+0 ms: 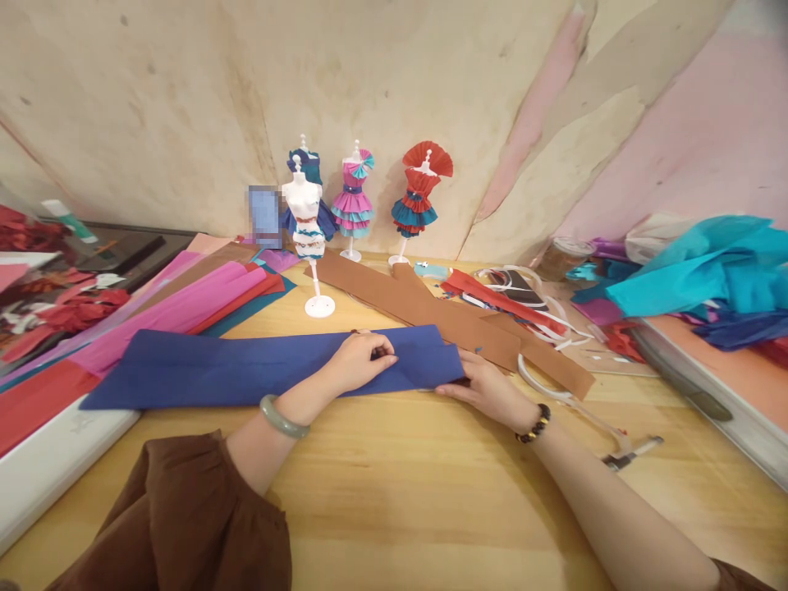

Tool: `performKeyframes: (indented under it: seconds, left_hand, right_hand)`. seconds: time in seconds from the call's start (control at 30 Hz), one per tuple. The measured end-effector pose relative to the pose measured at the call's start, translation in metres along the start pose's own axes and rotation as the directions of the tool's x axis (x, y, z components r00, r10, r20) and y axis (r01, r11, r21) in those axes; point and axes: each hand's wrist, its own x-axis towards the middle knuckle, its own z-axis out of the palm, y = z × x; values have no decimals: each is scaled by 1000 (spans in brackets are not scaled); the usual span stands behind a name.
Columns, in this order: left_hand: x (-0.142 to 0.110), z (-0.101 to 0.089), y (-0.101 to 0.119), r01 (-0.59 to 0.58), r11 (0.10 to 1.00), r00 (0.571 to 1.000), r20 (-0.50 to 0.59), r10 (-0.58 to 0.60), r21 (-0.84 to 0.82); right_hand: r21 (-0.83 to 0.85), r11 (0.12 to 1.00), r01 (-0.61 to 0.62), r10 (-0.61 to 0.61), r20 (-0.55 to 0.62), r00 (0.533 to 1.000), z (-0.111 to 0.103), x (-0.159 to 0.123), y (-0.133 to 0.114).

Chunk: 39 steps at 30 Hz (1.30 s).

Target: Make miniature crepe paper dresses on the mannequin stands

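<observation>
A long folded sheet of dark blue paper (234, 369) lies across the table in front of me. My left hand (360, 361) rests on top of its middle, fingers curled and thumb tip close to the index finger; whatever is between them is hidden. At the right end of the sheet, my right hand (486, 390) is closed on the edge, thumb below and fingers partly hidden behind the paper. Just beyond the sheet stands a white dress-form mannequin (303, 201) with strips around its waist and hips.
Three mannequins in paper dresses, including a red one (422, 193), stand by the wall. Brown paper strips (424, 308) lie behind the blue sheet. Coloured paper sheets (185, 300) are piled left, turquoise paper (707, 267) right. A cutter knife (634, 451) lies near my right forearm.
</observation>
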Motion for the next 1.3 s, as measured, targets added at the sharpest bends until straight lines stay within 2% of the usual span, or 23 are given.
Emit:
performKeyframes:
  seconds: [0.7, 1.3]
  left_hand:
    - [0, 4, -7, 8, 1000, 1000, -9, -8, -6]
    - [0, 2, -4, 18, 999, 1000, 2, -18, -45]
  right_hand:
    - [44, 995, -86, 85, 38, 996, 4, 2, -9]
    - [69, 994, -84, 83, 15, 996, 5, 1, -13]
